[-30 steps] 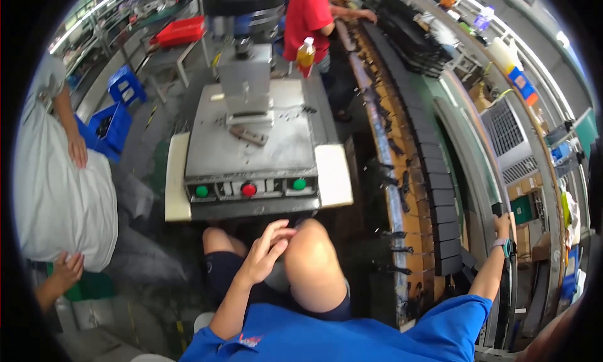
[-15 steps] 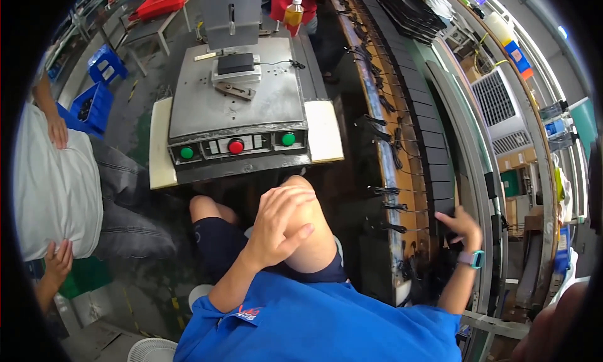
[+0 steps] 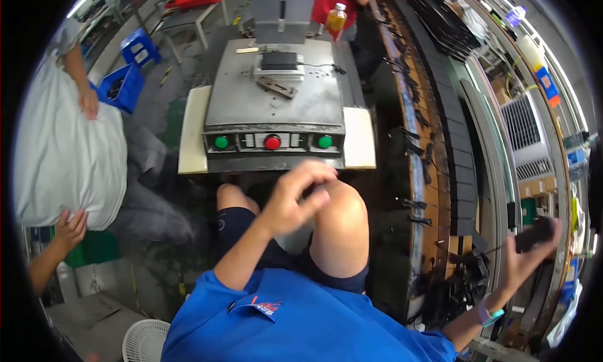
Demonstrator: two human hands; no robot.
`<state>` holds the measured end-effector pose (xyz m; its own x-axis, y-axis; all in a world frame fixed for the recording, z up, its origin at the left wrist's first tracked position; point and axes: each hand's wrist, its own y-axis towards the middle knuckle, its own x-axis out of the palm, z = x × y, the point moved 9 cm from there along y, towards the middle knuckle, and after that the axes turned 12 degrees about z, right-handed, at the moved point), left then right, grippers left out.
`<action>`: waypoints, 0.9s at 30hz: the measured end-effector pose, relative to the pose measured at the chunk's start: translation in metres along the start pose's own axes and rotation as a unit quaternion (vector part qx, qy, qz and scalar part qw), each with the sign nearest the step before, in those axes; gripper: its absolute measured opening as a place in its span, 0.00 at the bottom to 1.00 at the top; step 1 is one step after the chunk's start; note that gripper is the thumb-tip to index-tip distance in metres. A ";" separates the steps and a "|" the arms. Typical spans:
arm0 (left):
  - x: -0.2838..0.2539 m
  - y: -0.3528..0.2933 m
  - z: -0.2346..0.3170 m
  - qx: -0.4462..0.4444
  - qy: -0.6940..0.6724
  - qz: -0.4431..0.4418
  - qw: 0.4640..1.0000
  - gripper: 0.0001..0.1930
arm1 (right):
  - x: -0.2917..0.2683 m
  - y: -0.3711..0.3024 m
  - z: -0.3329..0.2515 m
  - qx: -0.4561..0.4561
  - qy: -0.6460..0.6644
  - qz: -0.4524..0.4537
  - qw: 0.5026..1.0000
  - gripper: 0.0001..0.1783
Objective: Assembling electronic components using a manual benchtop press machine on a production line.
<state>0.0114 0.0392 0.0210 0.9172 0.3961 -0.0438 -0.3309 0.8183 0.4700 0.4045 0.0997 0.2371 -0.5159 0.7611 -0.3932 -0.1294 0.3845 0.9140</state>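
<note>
My right hand (image 3: 524, 258) reaches out at the far right, gripping a black power adapter (image 3: 534, 234). A thin cable hangs from that adapter toward the bench. My left hand (image 3: 295, 202) is over my knee, slightly blurred, thumb apart from curved fingers and nothing seen in it. In front of me stands a grey press machine (image 3: 276, 101) with two green buttons and a red button (image 3: 272, 141) between them. On its top, another black adapter (image 3: 279, 61) lies in a metal fixture (image 3: 279, 75), its cable running right. A metal clamp bar (image 3: 276, 87) sits before the fixture.
On my right runs a line of black adapters (image 3: 455, 148) with bundled cables (image 3: 411, 139) along a wooden edge. A person in a pale shirt (image 3: 75, 155) sits at left; another in red (image 3: 333, 4) stands beyond the press. Blue bins (image 3: 122, 89) stand on the floor.
My right hand has moved outward to the right from the adapter line and now holds an adapter. My left hand has shifted over my knee. The view has turned to the left.
</note>
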 end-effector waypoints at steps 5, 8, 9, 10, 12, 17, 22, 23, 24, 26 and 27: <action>-0.130 0.102 -0.108 -0.089 0.068 0.192 0.975 0.15 | 0.076 0.035 0.011 0.253 0.310 -0.059 0.915 0.33; -0.194 0.160 -0.146 -0.074 0.151 0.253 0.953 0.18 | 0.184 0.014 -0.034 0.282 0.396 -0.190 0.853 0.28; -0.192 0.184 -0.150 -0.030 0.192 0.231 0.953 0.23 | 0.216 0.007 -0.037 0.273 0.376 -0.215 0.859 0.26; -0.182 0.203 -0.159 0.010 0.229 0.204 0.952 0.28 | 0.244 0.004 -0.047 0.254 0.377 -0.235 0.859 0.25; -0.175 0.223 -0.180 0.022 0.233 0.138 0.962 0.33 | 0.307 -0.008 -0.072 0.227 0.394 -0.275 0.847 0.25; -0.173 0.233 -0.192 -0.036 0.057 0.026 0.997 0.46 | 0.462 -0.042 -0.113 0.216 0.443 -0.273 0.826 0.30; -0.161 0.118 -0.119 -0.114 -0.220 0.095 0.964 0.53 | 0.523 -0.058 -0.218 -0.011 0.482 -0.268 0.834 0.34; -0.155 0.083 -0.113 -0.121 -0.334 0.138 0.925 0.52 | 0.521 -0.059 -0.247 -0.045 0.490 -0.286 0.822 0.33; -0.146 0.049 -0.109 -0.126 -0.444 0.179 0.869 0.52 | 0.528 -0.062 -0.262 -0.038 0.492 -0.287 0.821 0.33; -0.132 -0.009 -0.087 -0.170 -0.544 0.295 0.767 0.43 | 0.521 -0.075 -0.307 -0.251 0.361 -0.228 0.869 0.33; -0.136 -0.017 -0.087 -0.176 -0.541 0.295 0.768 0.43 | 0.524 -0.076 -0.315 -0.245 0.362 -0.231 0.869 0.33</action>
<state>-0.1270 0.0082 -0.0579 0.1685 0.3195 0.9325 -0.6248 0.7663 -0.1497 -0.1228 0.3045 -0.0067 -0.6873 -0.0132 -0.7262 -0.7187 0.1575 0.6773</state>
